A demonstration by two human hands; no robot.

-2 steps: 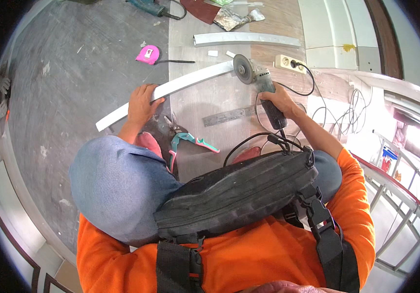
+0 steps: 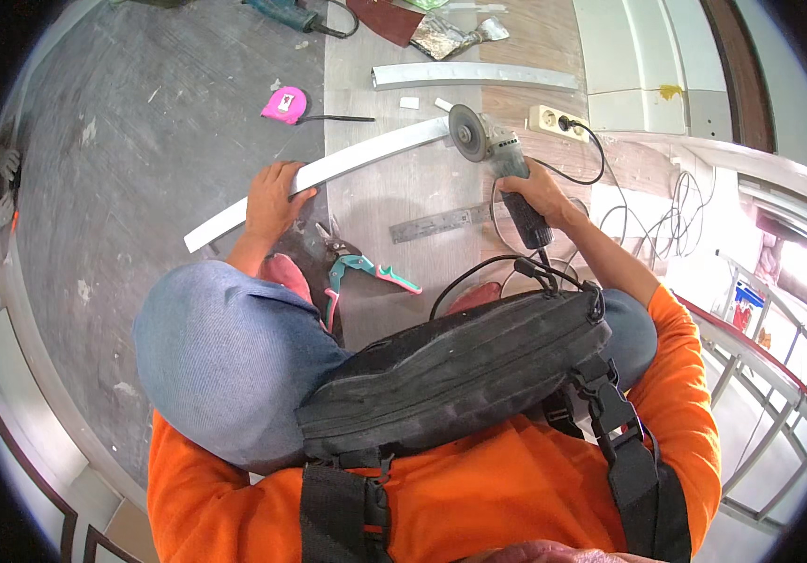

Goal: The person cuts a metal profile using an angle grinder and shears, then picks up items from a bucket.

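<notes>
Left hand closed down over the long white strip, fingers curled over its far edge, pinning it to the floor near its left part. Strip lies slanted, low left end on the grey floor, right end up on the pale board. Right hand wrapped tight around the body of an angle grinder; its disc sits right at the strip's right end, touching or just beside, cannot tell which. Grinder's black cord loops back toward the person's lap.

No open containers in view; a black zipped bag hangs at the chest, contents hidden.

Counts: two white strips, the second one lying apart farther up the board. One pink tape measure, just beyond the held strip. One steel ruler between the hands. One pair of green-handled snips near the knee. One white socket strip beside the grinder, one plug in it.
</notes>
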